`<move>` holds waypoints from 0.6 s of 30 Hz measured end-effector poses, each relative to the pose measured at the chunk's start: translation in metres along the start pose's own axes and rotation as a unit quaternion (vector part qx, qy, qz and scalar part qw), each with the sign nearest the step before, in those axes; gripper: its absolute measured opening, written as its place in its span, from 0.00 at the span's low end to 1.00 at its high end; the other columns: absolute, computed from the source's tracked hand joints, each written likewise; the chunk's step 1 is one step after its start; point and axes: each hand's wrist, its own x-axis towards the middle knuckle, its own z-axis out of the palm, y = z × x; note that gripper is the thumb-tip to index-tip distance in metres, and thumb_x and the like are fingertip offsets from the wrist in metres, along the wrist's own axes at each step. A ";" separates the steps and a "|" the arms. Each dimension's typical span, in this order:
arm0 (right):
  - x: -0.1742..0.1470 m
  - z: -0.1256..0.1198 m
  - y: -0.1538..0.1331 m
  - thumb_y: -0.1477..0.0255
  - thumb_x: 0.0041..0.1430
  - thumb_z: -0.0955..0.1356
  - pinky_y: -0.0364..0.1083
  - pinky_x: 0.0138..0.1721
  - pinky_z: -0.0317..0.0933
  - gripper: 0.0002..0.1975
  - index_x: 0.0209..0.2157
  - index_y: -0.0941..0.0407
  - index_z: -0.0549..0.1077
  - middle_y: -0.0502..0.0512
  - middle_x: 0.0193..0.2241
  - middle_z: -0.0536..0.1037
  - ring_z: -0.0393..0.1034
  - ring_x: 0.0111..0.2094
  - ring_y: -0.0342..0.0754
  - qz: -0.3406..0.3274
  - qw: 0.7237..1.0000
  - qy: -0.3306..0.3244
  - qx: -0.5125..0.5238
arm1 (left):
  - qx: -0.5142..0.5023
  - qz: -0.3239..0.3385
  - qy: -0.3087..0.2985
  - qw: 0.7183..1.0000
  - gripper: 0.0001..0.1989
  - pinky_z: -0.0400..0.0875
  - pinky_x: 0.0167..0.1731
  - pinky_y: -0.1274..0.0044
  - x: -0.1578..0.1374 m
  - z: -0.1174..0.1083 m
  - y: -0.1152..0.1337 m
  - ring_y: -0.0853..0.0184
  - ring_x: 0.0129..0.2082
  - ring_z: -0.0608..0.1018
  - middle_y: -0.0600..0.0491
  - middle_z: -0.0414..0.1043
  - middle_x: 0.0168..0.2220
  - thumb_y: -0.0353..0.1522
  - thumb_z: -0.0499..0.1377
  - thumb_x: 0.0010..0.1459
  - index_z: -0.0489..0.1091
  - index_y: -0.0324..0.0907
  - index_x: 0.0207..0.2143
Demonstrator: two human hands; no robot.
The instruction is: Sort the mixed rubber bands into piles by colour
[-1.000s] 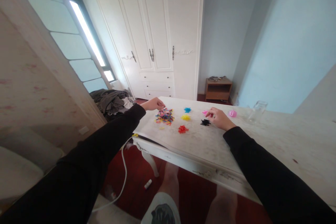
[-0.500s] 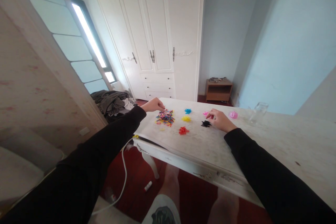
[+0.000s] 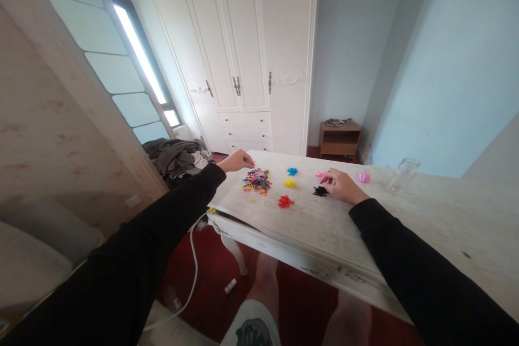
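A mixed heap of small, thin multicoloured pieces (image 3: 258,181) lies at the left of the white table (image 3: 259,215). My left hand (image 3: 238,160) is over the table just behind this heap, its fingertips pinched together; a tiny reddish speck shows at them. Sorted by colour, small piles lie to the right: blue (image 3: 292,171), yellow (image 3: 290,183), red (image 3: 286,201), black (image 3: 320,191) and pink (image 3: 320,175). Beside the black and pink piles is my right hand (image 3: 343,186), fingers closed in a pinch. Whatever it holds is too small to make out.
A round pink object (image 3: 364,177) and a clear glass jar (image 3: 404,174) stand on the table right of my right hand. Beyond the table are a white wardrobe (image 3: 247,38) and a brown nightstand (image 3: 339,140). A white cable (image 3: 195,267) hangs at the table's left corner.
My left hand's fingertips have drawn slightly up and away from the mixed heap. My right hand stays by the black pile. The whole view has shifted slightly.
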 end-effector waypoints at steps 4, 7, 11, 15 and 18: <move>0.000 0.000 0.001 0.79 0.52 0.67 0.45 0.37 0.62 0.06 0.28 0.57 0.77 0.54 0.31 0.75 0.69 0.31 0.45 -0.001 1.000 -0.003 -0.004 | -0.078 -0.033 -0.003 0.996 0.15 0.74 0.37 0.74 -0.008 -0.002 -0.003 0.64 0.31 0.81 0.45 0.81 0.29 0.37 0.73 0.44 0.79 0.35 0.30; 0.000 0.000 0.001 0.78 0.52 0.67 0.45 0.36 0.62 0.06 0.28 0.57 0.77 0.54 0.32 0.75 0.69 0.30 0.45 0.001 1.000 -0.006 -0.001 | -0.155 -0.059 0.005 0.986 0.17 0.76 0.42 0.71 -0.013 -0.001 -0.006 0.62 0.35 0.83 0.43 0.82 0.32 0.38 0.73 0.45 0.75 0.35 0.31; 0.000 0.000 -0.001 0.78 0.52 0.68 0.45 0.36 0.62 0.06 0.28 0.57 0.77 0.54 0.32 0.75 0.69 0.30 0.45 0.003 1.000 -0.004 0.002 | -0.239 -0.089 0.004 0.967 0.15 0.77 0.45 0.70 -0.017 0.005 0.000 0.62 0.36 0.84 0.42 0.82 0.35 0.35 0.72 0.49 0.70 0.37 0.31; 0.000 -0.001 -0.005 0.79 0.51 0.67 0.45 0.36 0.62 0.06 0.28 0.57 0.77 0.54 0.30 0.75 0.69 0.31 0.46 0.007 1.000 0.007 0.014 | -0.323 -0.075 -0.026 0.943 0.15 0.76 0.44 0.72 -0.018 0.019 0.026 0.62 0.37 0.84 0.42 0.82 0.36 0.31 0.70 0.51 0.67 0.39 0.34; 0.000 -0.003 -0.009 0.79 0.51 0.67 0.45 0.35 0.62 0.07 0.29 0.58 0.77 0.55 0.30 0.75 0.70 0.31 0.46 0.012 0.999 0.026 0.027 | -0.359 -0.039 -0.064 0.930 0.17 0.76 0.41 0.73 -0.013 0.042 0.053 0.62 0.35 0.84 0.42 0.82 0.37 0.32 0.70 0.51 0.67 0.39 0.38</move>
